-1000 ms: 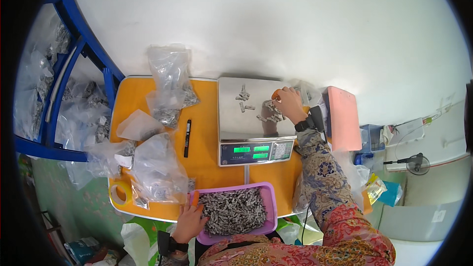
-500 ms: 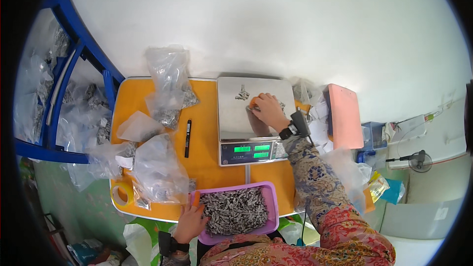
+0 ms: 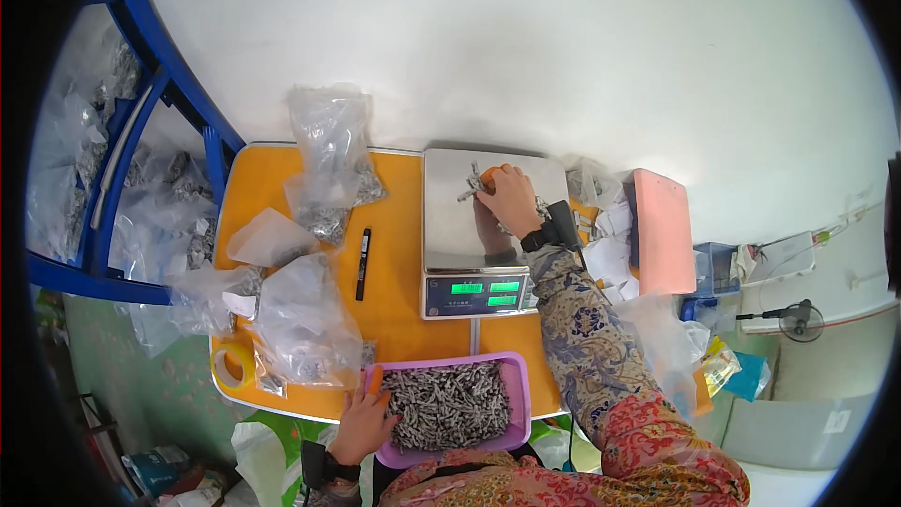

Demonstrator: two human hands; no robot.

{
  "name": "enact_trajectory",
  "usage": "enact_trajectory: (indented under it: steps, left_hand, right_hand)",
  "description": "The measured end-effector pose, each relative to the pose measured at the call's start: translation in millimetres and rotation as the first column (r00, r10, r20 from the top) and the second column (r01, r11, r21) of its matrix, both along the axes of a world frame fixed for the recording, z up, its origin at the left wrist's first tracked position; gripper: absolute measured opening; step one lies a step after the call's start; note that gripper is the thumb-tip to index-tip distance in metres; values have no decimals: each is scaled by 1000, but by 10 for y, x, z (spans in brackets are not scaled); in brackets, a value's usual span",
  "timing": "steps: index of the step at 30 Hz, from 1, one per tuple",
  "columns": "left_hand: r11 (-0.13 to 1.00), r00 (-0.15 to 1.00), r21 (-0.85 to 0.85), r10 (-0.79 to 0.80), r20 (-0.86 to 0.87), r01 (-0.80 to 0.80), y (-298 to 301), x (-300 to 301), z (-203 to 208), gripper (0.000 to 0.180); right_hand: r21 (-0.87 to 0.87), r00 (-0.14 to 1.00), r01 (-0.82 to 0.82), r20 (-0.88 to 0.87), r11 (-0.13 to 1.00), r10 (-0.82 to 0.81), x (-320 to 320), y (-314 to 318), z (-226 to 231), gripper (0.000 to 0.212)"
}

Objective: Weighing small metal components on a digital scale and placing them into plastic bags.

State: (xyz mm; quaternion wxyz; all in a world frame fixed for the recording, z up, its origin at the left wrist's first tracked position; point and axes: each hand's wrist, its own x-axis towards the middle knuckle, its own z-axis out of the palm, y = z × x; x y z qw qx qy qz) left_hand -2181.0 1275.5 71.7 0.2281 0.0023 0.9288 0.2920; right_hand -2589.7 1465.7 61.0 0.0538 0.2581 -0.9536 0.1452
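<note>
My right hand [image 3: 508, 199] lies on the steel pan of a digital scale [image 3: 449, 235], its fingers over a small heap of little silvery parts [image 3: 472, 181] at the pan's far side. Whether it grips any of them I cannot tell. My left hand [image 3: 361, 421] rests on the near left corner of a purple tray [image 3: 519, 404] full of the same small silvery parts, with an orange-tipped finger on the rim. Both wrists wear dark bands.
The orange table [image 3: 399, 272] holds several clear plastic bags [image 3: 330, 155] of parts, a black marker [image 3: 362, 263], a tape roll [image 3: 233, 366] and a pink clipboard [image 3: 662, 230]. A blue rack [image 3: 155, 94] with more bags stands at the left.
My right hand has moved left across the scale pan, from its far right corner to the heap of parts in the middle. My left hand has stayed on the tray.
</note>
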Motion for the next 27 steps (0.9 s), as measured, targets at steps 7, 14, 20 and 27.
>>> enact_trajectory:
  steps: [7,14,20,27]
  left_hand:
    - [1000,1000,-11,-15,-7,15,4,15,-18,48]
    - [1000,999,12,-4,-54,4,11,-3,11,51]
    - [1000,1000,-17,-23,-14,22,-19,7,-12,51]
    - [1000,999,-1,-17,-37,17,-32,17,-13,51]
  right_hand:
    - [-106,996,19,89,994,-10,-52,157,-25,20]
    - [-49,995,-9,95,999,13,-113,406,74,20]
    - [-114,999,-31,14,993,33,-1,176,39,21]
    - [81,994,-85,-67,993,91,-72,471,55,17]
